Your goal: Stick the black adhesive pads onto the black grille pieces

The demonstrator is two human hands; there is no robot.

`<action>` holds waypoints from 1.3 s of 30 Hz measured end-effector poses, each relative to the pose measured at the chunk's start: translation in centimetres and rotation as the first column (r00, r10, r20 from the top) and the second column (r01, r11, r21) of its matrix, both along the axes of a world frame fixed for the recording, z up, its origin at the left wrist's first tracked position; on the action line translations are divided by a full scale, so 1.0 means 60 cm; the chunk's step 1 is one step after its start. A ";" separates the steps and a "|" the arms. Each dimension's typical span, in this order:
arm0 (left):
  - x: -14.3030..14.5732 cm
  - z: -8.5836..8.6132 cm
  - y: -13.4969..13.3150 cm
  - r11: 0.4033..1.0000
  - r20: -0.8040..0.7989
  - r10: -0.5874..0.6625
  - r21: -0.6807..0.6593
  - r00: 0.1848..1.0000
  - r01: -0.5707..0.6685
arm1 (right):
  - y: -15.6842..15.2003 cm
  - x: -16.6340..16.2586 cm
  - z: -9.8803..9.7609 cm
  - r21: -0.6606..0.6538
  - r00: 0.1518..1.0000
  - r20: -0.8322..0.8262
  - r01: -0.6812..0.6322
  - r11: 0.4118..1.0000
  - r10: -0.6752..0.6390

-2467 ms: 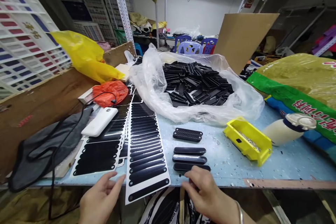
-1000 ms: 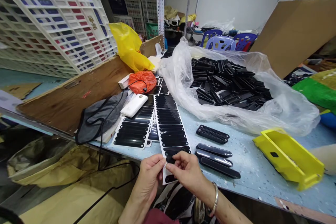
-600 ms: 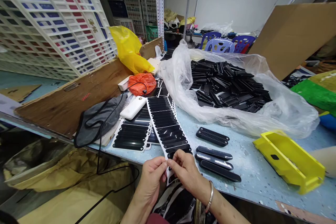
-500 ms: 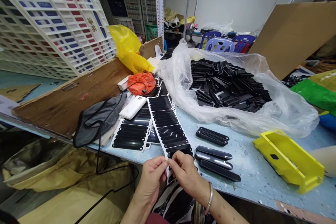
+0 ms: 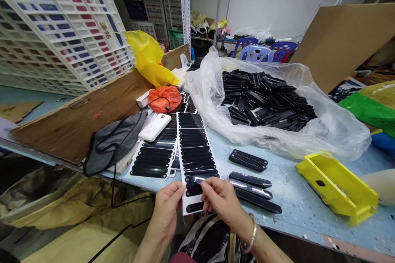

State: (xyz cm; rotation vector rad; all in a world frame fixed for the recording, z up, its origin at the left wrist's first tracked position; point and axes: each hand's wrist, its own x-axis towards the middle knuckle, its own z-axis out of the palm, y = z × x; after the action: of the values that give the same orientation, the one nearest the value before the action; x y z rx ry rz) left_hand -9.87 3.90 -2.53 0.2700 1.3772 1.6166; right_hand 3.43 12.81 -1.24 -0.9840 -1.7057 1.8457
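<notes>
A long white sheet of black strip stickers (image 5: pixel 194 139) runs down the table and hangs over its front edge. My left hand (image 5: pixel 168 199) pinches the sheet's left edge near its lower end. Over the same part of the sheet, my right hand (image 5: pixel 220 195) has thumb and fingers closed on a black strip sticker (image 5: pixel 194 180), whose far end is hidden behind the fingers. A bare white band shows between strips below. Right of the sheet lie several smooth black bars (image 5: pixel 251 184) and a black piece with a mesh pattern (image 5: pixel 248 160).
A clear plastic bag (image 5: pixel 210 90) holds a heap of black pieces (image 5: pixel 265 98). At the right stands a yellow bin (image 5: pixel 336 189). More sticker sheets (image 5: pixel 152 158), a white power bank (image 5: pixel 155 127), a grey cloth (image 5: pixel 114 144) and an orange bag (image 5: pixel 165 99) lie left.
My hands, close together at the sheet's left edge before, are now apart. The right has moved rightward across the strips, and the sheet's lower end has swung left.
</notes>
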 end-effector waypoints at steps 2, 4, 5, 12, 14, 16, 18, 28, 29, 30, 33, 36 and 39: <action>-0.017 0.006 -0.005 0.998 0.075 0.057 -0.001 0.996 -0.057 | 0.008 0.028 0.016 0.260 0.997 0.015 0.074 0.963 -0.080; -0.036 0.012 -0.010 0.996 0.146 0.093 -0.003 0.985 -0.094 | 0.012 0.056 0.022 0.389 0.990 0.040 0.108 0.915 -0.134; -0.044 0.014 -0.012 0.994 0.175 0.111 -0.004 0.978 -0.112 | 0.010 0.067 0.020 0.389 0.989 0.063 0.096 0.916 -0.130; -0.060 0.003 -0.026 0.994 0.225 0.111 -0.016 0.968 -0.110 | -0.020 0.047 -0.021 -0.280 0.995 -0.082 0.038 0.959 -0.064; -0.058 -0.006 -0.032 0.998 0.190 0.060 -0.024 0.980 -0.056 | -0.018 0.027 -0.029 -0.387 0.971 -0.157 0.106 0.916 -0.179; -0.058 -0.012 -0.039 0.996 0.063 0.037 -0.086 0.997 -0.031 | -0.013 0.013 -0.034 -0.414 0.944 -0.183 0.178 0.893 -0.273; -0.058 -0.013 -0.049 0.972 -0.230 0.069 -0.202 0.971 -0.117 | -0.008 0.008 -0.035 -0.389 0.937 -0.167 0.223 0.894 -0.307; 0.017 0.023 -0.020 0.991 -0.824 -0.131 -0.104 0.551 0.081 | -0.003 0.019 -0.014 -0.342 0.949 -0.177 0.190 0.920 -0.262; 0.022 0.020 -0.009 0.982 -0.829 -0.187 -0.146 0.527 0.120 | -0.002 0.018 -0.011 -0.339 0.949 -0.185 0.182 0.923 -0.255; 0.024 0.016 0.001 0.969 -0.833 -0.247 -0.198 0.495 0.149 | -0.001 0.016 -0.010 -0.333 0.951 -0.191 0.171 0.927 -0.244; 0.023 0.008 0.019 0.923 -0.823 -0.385 -0.334 0.418 0.193 | 0.001 0.011 -0.006 -0.330 0.958 -0.200 0.132 0.935 -0.206; 0.017 0.005 0.024 0.899 -0.793 -0.438 -0.382 0.424 0.214 | 0.002 0.004 -0.007 -0.342 0.961 -0.214 0.093 0.935 -0.173; 0.012 0.003 0.029 0.898 -0.782 -0.440 -0.385 0.441 0.212 | 0.002 -0.001 -0.011 -0.302 0.966 -0.213 0.079 0.950 -0.148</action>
State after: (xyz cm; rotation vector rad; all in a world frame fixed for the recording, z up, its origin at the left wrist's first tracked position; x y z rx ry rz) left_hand -9.13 5.62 -2.32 1.2759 2.0665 0.9300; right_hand 3.35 12.96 -1.91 -0.9104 -1.2371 2.0819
